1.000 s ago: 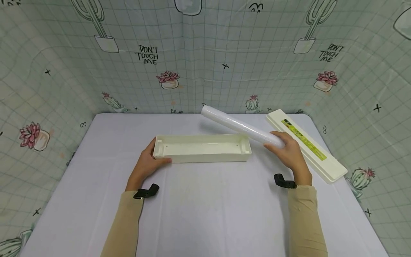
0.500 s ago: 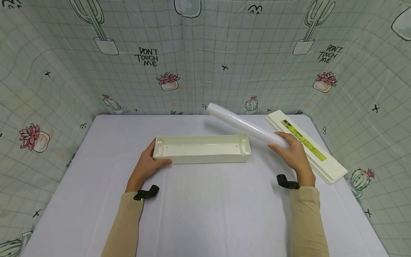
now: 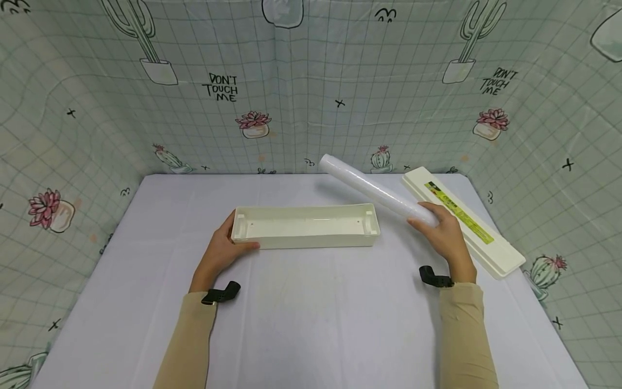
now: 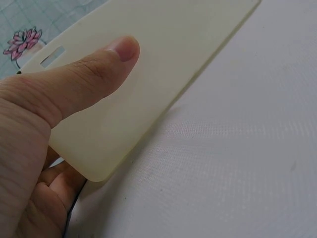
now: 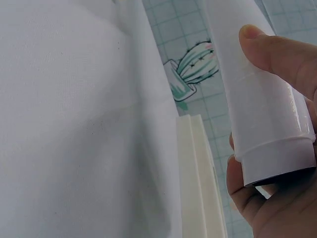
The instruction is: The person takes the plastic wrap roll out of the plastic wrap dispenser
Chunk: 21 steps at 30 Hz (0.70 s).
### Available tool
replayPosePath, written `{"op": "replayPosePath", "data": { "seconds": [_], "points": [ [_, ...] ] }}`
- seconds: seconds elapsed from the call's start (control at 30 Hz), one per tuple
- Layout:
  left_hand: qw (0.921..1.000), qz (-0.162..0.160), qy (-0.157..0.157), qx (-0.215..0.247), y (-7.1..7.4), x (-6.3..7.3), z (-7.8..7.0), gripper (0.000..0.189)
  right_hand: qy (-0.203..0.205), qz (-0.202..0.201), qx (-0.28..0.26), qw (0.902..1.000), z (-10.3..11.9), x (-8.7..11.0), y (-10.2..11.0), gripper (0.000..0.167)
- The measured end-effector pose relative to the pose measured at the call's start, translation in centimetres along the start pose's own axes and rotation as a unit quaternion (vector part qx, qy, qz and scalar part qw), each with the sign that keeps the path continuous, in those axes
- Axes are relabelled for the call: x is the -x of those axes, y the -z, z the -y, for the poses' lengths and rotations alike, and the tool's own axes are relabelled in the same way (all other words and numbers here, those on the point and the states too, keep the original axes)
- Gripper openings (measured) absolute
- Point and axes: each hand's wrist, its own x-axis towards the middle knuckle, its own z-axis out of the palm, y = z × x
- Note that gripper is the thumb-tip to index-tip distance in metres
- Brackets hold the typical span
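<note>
A long cream plastic box, its top uncovered, lies across the middle of the table. My left hand grips its left end; in the left wrist view the thumb lies along the front wall and fingers curl underneath. My right hand holds a roll of clear plastic wrap by its near end, tilted up and away to the left, raised over the table. The right wrist view shows the thumb and fingers around the roll, close to its hollow end.
A long cream lid with a yellow-green label lies slanted at the right edge of the table, just beyond my right hand. White cloth covers the table. A printed cactus curtain encloses the back and sides.
My right hand has moved slightly to the right with the roll of plastic wrap, lifting its far end a little. My left hand and the box have stayed in place.
</note>
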Motion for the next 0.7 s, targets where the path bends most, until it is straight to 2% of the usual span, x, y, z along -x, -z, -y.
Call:
{"op": "replayPosePath", "data": {
  "seconds": [0.43,0.7],
  "points": [
    [1.0000,0.002,-0.008,0.003,0.0,-0.1,0.3,0.109,-0.023,0.000,0.001,0.9997,-1.3,-0.1,0.1,0.064],
    [1.0000,-0.004,-0.006,0.000,0.0,-1.3,2.8,0.113,-0.042,0.005,-0.008,0.9991,-1.8,0.0,0.1,0.066]
  ]
}}
